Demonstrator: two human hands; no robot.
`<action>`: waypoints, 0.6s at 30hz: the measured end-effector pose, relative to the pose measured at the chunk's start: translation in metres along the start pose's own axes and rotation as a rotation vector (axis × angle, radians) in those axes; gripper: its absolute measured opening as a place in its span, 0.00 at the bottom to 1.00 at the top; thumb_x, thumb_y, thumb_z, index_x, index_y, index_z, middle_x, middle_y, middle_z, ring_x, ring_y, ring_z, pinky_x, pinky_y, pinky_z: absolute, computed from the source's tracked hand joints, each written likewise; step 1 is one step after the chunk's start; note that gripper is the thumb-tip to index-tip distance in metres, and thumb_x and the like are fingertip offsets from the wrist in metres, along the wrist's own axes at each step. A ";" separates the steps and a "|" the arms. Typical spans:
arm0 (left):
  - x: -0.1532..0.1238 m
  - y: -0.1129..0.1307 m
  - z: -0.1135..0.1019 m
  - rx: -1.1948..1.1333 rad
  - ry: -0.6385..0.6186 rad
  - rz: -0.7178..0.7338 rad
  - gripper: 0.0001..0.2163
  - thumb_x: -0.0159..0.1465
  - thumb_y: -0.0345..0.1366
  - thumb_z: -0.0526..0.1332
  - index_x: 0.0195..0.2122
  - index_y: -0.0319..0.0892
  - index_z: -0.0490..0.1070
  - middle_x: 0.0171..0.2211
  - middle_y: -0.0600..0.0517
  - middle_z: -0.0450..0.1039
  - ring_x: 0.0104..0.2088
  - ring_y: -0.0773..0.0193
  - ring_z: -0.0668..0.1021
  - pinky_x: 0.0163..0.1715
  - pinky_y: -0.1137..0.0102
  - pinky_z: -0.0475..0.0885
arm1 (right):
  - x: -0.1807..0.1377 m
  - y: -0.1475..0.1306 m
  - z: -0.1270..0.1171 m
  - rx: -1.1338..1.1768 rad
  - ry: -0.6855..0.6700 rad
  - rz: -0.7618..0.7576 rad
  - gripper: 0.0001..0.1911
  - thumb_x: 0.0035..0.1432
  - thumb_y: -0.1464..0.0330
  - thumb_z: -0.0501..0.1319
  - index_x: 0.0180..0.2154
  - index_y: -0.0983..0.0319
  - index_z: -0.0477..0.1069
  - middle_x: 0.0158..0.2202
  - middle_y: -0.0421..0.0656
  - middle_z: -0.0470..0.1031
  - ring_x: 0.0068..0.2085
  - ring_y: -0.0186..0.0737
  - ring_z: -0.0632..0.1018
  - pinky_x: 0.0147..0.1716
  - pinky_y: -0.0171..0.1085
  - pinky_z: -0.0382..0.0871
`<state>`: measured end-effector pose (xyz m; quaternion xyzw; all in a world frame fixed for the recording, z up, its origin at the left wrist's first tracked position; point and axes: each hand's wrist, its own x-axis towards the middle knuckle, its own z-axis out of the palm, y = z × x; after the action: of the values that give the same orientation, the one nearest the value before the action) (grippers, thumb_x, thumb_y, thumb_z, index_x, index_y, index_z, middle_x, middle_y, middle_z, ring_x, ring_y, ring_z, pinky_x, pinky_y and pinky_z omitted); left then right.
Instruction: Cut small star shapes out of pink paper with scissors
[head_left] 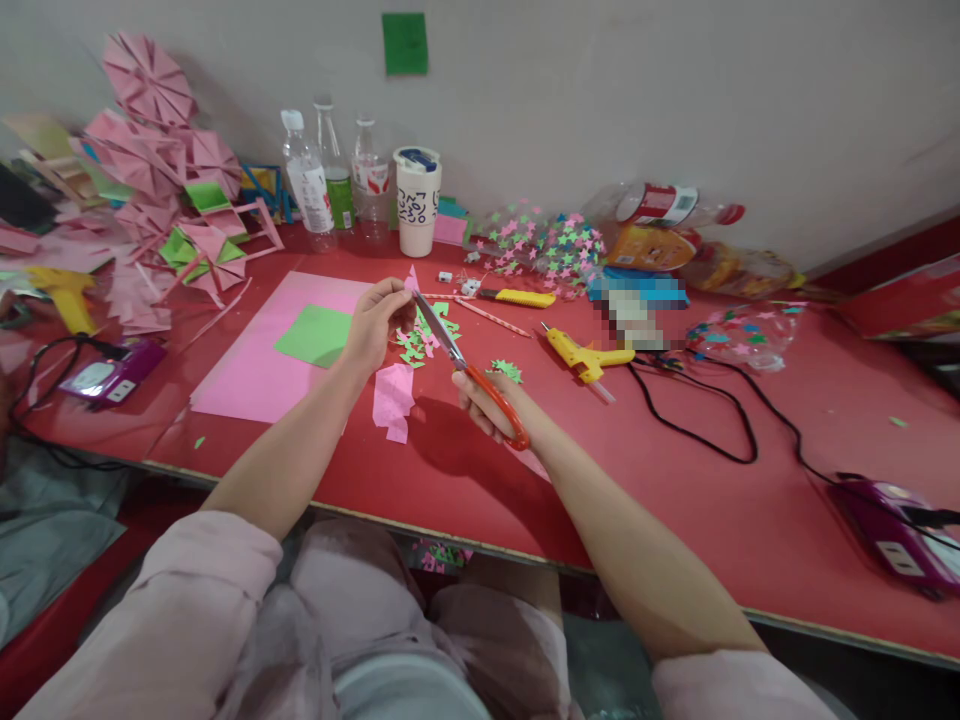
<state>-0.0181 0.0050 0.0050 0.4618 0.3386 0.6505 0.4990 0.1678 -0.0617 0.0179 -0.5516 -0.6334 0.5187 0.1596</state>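
Note:
Between the thumb and fingers of my left hand [381,322] is a small pink paper piece [412,280]. My right hand [487,408] grips orange-handled scissors [480,385], whose blades point up and left and reach the pink paper. Below the blades lies a heap of green and pink paper scraps [426,338]. A cut pink sheet [394,400] lies nearer me, and a small pile of green paper stars [507,371] is just beyond my right hand. Left of my left hand, a green paper square [313,336] rests on a large pink sheet [240,385].
A yellow glue gun [585,355] with a black cord and a yellow utility knife [525,298] lie right of centre. Bottles [307,185] and a cup [416,215] stand along the wall. Pink paper decorations [161,150] are piled left; purple power strips [112,372] sit at both sides.

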 end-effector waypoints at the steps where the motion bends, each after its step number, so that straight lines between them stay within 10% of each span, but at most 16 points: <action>1: 0.000 0.000 0.000 0.005 -0.005 0.002 0.05 0.56 0.29 0.56 0.23 0.42 0.63 0.16 0.59 0.66 0.15 0.76 0.67 0.15 0.78 0.62 | 0.000 0.000 0.000 0.005 -0.002 -0.001 0.23 0.62 0.52 0.51 0.24 0.61 0.60 0.07 0.33 0.58 0.08 0.27 0.59 0.09 0.28 0.55; 18: 0.002 0.003 -0.006 0.196 0.010 0.015 0.07 0.56 0.29 0.56 0.22 0.41 0.63 0.16 0.59 0.63 0.15 0.78 0.65 0.16 0.80 0.60 | -0.001 -0.002 -0.004 -0.041 0.018 0.012 0.23 0.61 0.52 0.53 0.22 0.61 0.60 0.08 0.33 0.58 0.08 0.27 0.59 0.09 0.28 0.56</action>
<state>-0.0247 0.0058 0.0059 0.5076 0.3997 0.6203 0.4448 0.1704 -0.0603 0.0216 -0.5632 -0.6392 0.5015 0.1509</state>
